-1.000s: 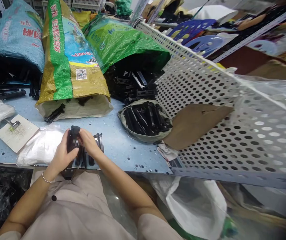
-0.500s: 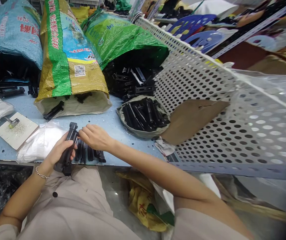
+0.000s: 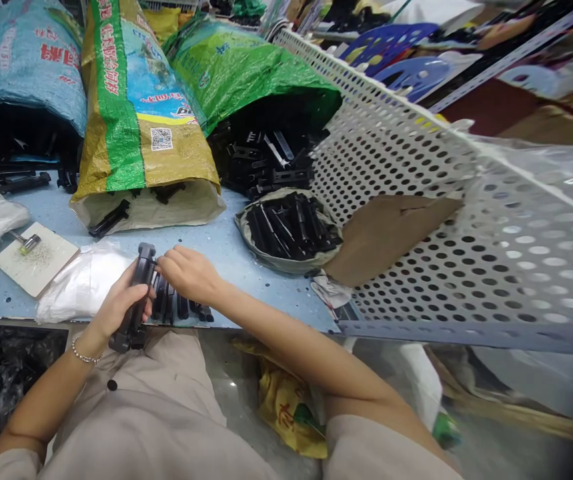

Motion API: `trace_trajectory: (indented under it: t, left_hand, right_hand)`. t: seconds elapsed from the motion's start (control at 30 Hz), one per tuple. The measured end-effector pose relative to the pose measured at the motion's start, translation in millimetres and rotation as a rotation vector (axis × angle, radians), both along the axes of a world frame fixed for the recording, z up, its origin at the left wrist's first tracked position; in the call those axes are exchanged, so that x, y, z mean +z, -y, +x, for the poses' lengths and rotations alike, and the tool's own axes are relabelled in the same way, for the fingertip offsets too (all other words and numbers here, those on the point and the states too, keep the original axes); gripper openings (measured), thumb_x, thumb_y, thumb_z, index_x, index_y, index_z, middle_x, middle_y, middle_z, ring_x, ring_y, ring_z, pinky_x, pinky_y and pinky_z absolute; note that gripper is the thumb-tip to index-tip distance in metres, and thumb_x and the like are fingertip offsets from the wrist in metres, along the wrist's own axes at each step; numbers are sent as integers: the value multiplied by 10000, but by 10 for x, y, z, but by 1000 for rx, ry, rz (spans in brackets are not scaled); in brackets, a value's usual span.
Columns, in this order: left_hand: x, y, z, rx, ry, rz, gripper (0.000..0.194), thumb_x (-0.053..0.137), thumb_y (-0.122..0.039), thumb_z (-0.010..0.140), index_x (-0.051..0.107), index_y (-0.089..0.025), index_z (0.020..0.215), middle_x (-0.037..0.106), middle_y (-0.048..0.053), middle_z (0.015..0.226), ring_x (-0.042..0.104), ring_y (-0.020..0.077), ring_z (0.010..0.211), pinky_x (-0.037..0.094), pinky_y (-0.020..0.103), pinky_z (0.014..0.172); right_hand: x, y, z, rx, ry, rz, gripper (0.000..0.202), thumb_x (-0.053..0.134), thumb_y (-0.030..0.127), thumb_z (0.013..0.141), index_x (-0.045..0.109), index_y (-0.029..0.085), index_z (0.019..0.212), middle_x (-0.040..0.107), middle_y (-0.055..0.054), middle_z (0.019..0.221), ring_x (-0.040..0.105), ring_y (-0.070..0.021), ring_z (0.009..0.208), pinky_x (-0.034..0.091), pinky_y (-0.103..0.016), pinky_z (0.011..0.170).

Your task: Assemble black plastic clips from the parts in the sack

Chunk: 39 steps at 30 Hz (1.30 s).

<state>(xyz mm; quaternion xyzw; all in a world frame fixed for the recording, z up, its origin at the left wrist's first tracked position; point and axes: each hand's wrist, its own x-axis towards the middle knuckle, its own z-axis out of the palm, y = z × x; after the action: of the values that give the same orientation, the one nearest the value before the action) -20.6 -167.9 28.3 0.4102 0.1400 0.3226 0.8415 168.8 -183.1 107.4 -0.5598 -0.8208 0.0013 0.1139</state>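
My left hand (image 3: 125,300) is wrapped round a long black plastic part (image 3: 139,287), held tilted over the table's front edge. The fingers of my right hand (image 3: 189,272) are pinched together at the upper right side of that part; what they grip, if anything, is hidden. Just below my right hand, several black strips (image 3: 182,307) lie side by side at the table edge. A white plastic bundle (image 3: 83,283) sits left of my left hand.
Blue (image 3: 26,60), yellow-green (image 3: 176,157) and green (image 3: 261,73) sacks of black parts stand at the back. A round bag (image 3: 251,247) holds more. A perforated white panel (image 3: 416,153) slants along the right. A tile (image 3: 53,267) bears a small metal tool (image 3: 29,244).
Both hands stay at the black part with almost the same grip. My right forearm and elbow have shifted slightly down and left; the view has moved a little.
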Motion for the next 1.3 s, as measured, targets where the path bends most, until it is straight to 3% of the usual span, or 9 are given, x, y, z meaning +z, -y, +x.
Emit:
trace_trajectory:
  t: [0.13,0.3,0.53,0.7,0.83,0.93,1.03,1.17,1.3]
  left_hand:
    - [-22,53,44,29,-1,-9,764,631,-434,858,269,-214,1494,585,49,949,589,113,650,506,225,549]
    - [-91,22,67,-36,31,-76,590,603,-450,868,424,-163,1352,585,53,904,571,116,614,489,233,518]
    - [-142,71,148,134,-45,51,809,636,-437,863,223,-222,1525,585,40,955,587,125,674,522,253,579]
    - [-106,8,92,10,31,-56,552,605,-438,872,436,-163,1321,591,48,910,589,122,627,504,244,538]
    - [-89,4,149,22,11,-88,569,606,-447,851,439,-177,1323,595,40,880,594,128,636,512,245,555]
    - [-236,-140,251,75,-79,-2,608,598,-449,845,458,-183,1375,620,71,955,635,174,768,550,309,694]
    - [-534,-389,381,313,-305,235,562,623,-398,822,563,-160,1328,596,129,1178,587,275,1114,476,426,988]
    - [-894,-538,676,355,-399,396,515,528,-354,894,546,-149,1366,535,130,1383,429,282,1360,245,451,1185]
    - [-791,-430,918,382,-421,468,522,517,-327,897,527,-110,1372,477,171,1442,402,295,1382,245,469,1182]
  right_hand:
    - [-26,3,38,-55,-137,-77,456,207,459,1065,534,171,928,569,-58,773,519,-162,718,411,-281,692]
    - [-14,58,13,13,60,-80,450,350,538,1018,573,164,902,568,-114,840,520,-222,835,420,-333,743]
    - [-134,76,-33,-271,-411,-441,607,163,583,1029,569,145,917,486,-16,633,453,-137,534,379,-267,524]
    - [-43,73,39,-11,87,-46,458,343,515,1029,617,149,1002,607,-112,873,542,-210,841,407,-308,709]
    - [-100,12,111,-3,159,-7,449,294,459,1055,615,146,1019,621,-110,872,553,-204,828,398,-300,703]
    - [-223,13,212,-133,-21,-109,401,303,426,1060,602,160,1074,645,-83,908,585,-179,817,428,-286,739]
    - [-412,143,385,-303,29,-108,366,425,407,1020,586,136,1206,640,-138,1095,591,-248,1014,459,-382,889]
    - [-715,337,735,-353,169,-83,548,594,272,903,473,124,1417,470,-189,1418,294,-374,1405,321,-584,1105]
    - [-791,312,1061,-261,82,-63,517,468,108,882,510,146,1396,436,-159,1462,208,-310,1468,280,-568,1164]
